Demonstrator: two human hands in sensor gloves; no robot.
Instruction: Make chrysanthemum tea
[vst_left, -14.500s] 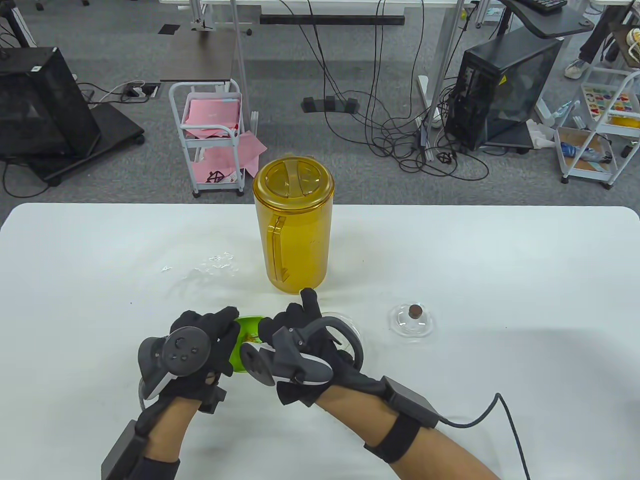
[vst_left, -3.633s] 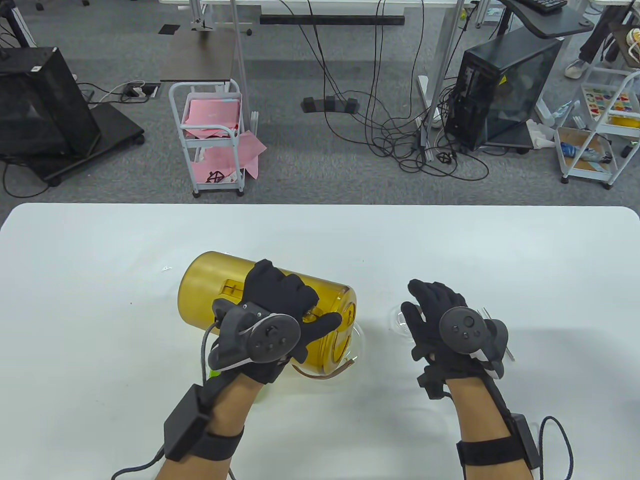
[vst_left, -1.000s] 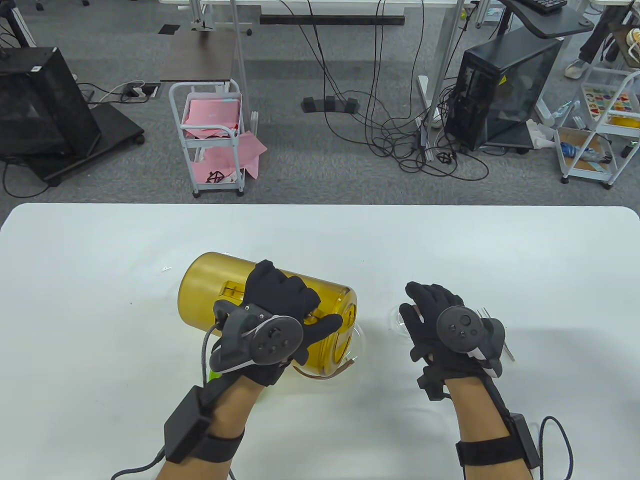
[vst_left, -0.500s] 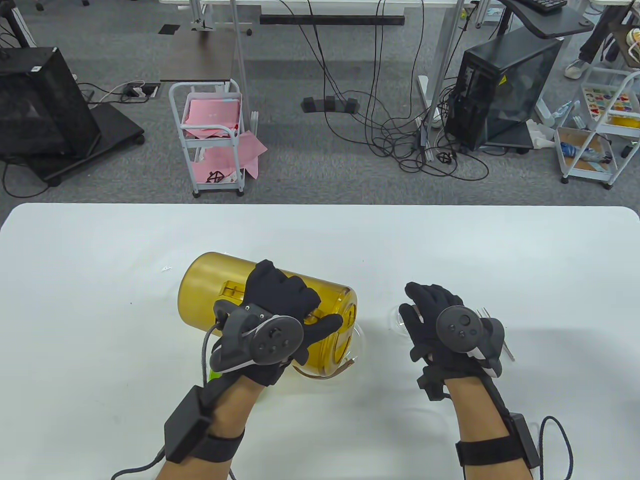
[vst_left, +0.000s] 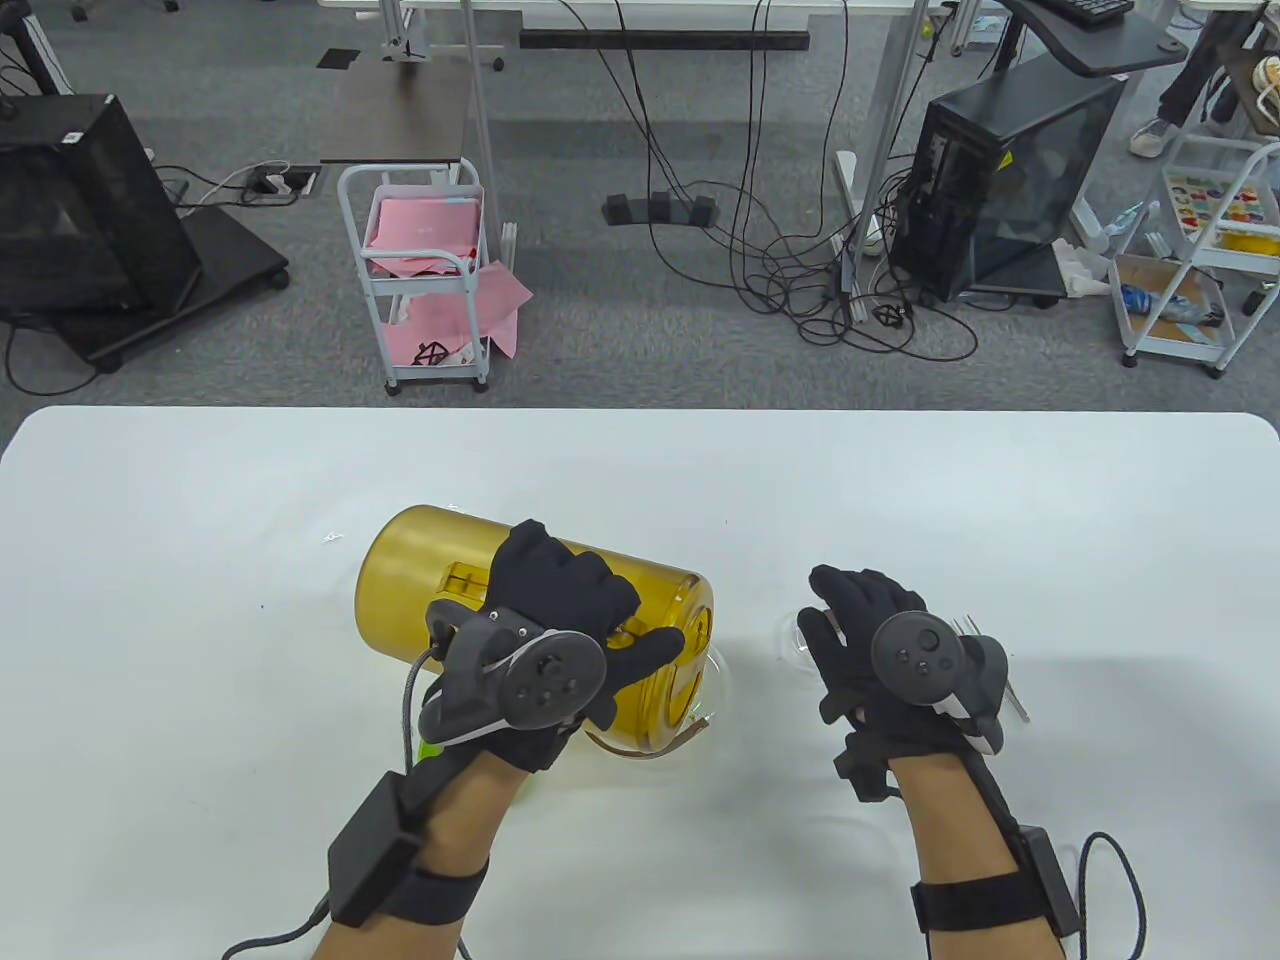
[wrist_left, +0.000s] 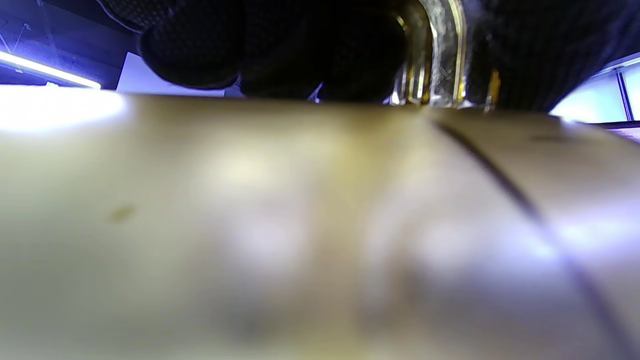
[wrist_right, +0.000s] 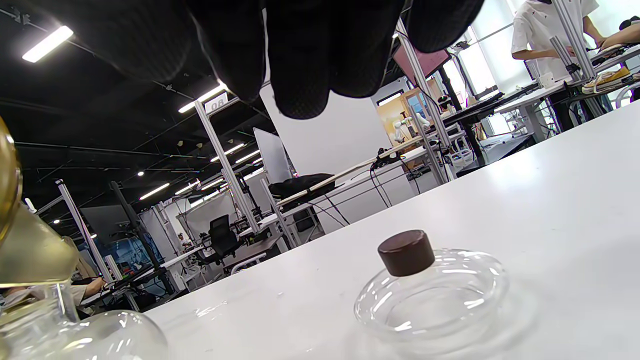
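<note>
Grip: left hand (vst_left: 560, 625) clasped the tipped amber pitcher (vst_left: 420, 570); right hand (vst_left: 870, 640) hovered slack.
Hidden: glass teapot (vst_left: 715, 690) mostly covered, 3 o'clock of the pitcher's mouth.

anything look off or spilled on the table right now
No spill shows. The amber pitcher lies tipped on its side, but the left hand grips its handle and holds its mouth over the glass teapot, so that is pouring. The glass lid sits upright on the table beneath the right hand.

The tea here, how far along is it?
Done: the glass lid is off, lying on the table. In hand: the left hand grips the tipped yellow pitcher over the glass teapot; the right hand hovers above the lid. Left: replacing it.
</note>
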